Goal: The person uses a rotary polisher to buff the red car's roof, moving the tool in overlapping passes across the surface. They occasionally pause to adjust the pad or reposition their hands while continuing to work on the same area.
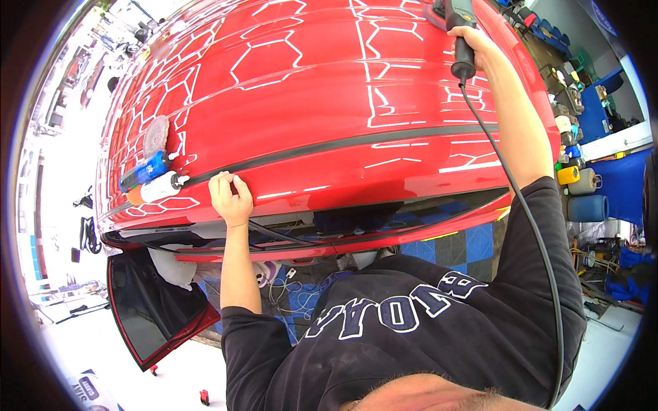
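A glossy red car roof [301,103] stretches out before me, with bright hexagonal light reflections across it. At the far right, my right hand [474,49] is closed around the handle of a corded power polisher [464,60]. The polisher's pad lies on the roof, partly cut off by the top of the view. My left hand [231,198] rests at the near roof edge beside the black trim strip [288,155], its fingers curled; whatever is under them is hidden. Left of that hand lie a blue bottle [145,171], a white bottle [163,187] and a round fluffy pad [157,135].
The polisher's black cord [531,205] runs down over my right arm. An open car door [156,308] stands at lower left. Loose cables [284,291] lie on blue and grey floor tiles [469,250]. Several jugs and a blue drum [588,208] stand at the right.
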`<state>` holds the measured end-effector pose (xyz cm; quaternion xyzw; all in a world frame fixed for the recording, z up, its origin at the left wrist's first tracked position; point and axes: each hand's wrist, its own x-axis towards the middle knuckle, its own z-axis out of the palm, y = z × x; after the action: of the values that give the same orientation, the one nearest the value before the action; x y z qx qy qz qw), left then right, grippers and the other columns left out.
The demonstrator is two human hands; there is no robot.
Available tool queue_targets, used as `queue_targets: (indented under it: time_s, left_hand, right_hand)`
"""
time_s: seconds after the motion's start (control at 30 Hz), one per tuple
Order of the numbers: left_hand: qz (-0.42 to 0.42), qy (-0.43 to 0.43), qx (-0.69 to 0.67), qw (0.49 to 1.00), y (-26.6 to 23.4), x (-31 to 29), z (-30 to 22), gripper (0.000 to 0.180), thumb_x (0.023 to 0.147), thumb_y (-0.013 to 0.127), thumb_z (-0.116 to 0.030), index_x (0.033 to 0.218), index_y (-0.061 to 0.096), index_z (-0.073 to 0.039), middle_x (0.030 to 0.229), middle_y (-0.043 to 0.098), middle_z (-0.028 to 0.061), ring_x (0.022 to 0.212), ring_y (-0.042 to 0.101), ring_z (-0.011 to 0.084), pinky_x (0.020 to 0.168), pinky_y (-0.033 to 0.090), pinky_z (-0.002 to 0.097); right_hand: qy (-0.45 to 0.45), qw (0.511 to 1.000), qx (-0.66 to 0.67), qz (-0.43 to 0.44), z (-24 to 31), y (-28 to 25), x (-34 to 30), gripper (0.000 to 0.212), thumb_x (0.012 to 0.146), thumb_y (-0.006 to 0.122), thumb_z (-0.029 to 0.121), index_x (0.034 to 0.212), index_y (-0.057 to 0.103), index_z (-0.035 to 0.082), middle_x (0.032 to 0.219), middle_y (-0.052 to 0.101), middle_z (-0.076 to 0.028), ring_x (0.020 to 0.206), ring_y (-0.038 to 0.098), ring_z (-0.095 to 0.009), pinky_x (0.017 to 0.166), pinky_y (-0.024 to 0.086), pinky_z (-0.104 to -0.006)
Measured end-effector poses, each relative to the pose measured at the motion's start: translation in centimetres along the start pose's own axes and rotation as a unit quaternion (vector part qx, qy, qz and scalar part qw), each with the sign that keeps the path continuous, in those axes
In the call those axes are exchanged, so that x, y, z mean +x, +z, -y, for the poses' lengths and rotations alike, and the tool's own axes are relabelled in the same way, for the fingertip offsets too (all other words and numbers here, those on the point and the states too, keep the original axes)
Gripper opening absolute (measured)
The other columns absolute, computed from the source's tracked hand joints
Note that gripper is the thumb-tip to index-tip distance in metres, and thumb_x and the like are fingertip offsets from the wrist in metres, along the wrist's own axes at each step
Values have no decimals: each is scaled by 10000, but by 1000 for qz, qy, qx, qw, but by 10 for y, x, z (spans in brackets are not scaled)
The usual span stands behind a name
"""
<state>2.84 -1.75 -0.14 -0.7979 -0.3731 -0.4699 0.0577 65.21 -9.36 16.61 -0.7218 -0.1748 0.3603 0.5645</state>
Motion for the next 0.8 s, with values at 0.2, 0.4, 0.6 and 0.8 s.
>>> queue_targets:
  time_s: [0.2,0.4,0.6,0.8]
  left_hand:
    - [-4,0,-5,1000,1,1,-4,92,837,680,-17,921,645,-5,983,667,173,943,652,367,839,559,447]
    - [-17,1,-7,1000,2,1,-4,97,829,700,-24,907,644,-17,974,660,159,928,653,358,813,561,437]
    - [-16,-11,2,1000,1,1,-3,95,828,702,-37,907,651,-25,977,665,153,936,659,352,818,575,436]
    - [-15,-4,-2,1000,0,5,-7,110,821,699,-52,885,610,-45,925,618,136,875,622,343,769,543,440]
  right_hand:
    - [-24,998,-16,59,-3,65,-27,371,859,750,65,1135,543,-69,817,644,-135,657,678,-241,600,625,-396]
    - [-26,989,-40,143,-8,152,-67,268,889,728,95,1060,567,-33,769,638,-115,637,650,-202,584,606,-377]
    - [-59,973,-108,197,-1,239,-98,304,842,757,125,1042,580,-20,779,613,-99,599,614,-191,534,584,-385]
    - [-70,961,-129,236,16,327,-101,262,841,731,108,1030,625,-38,781,629,-103,611,625,-195,530,571,-371]
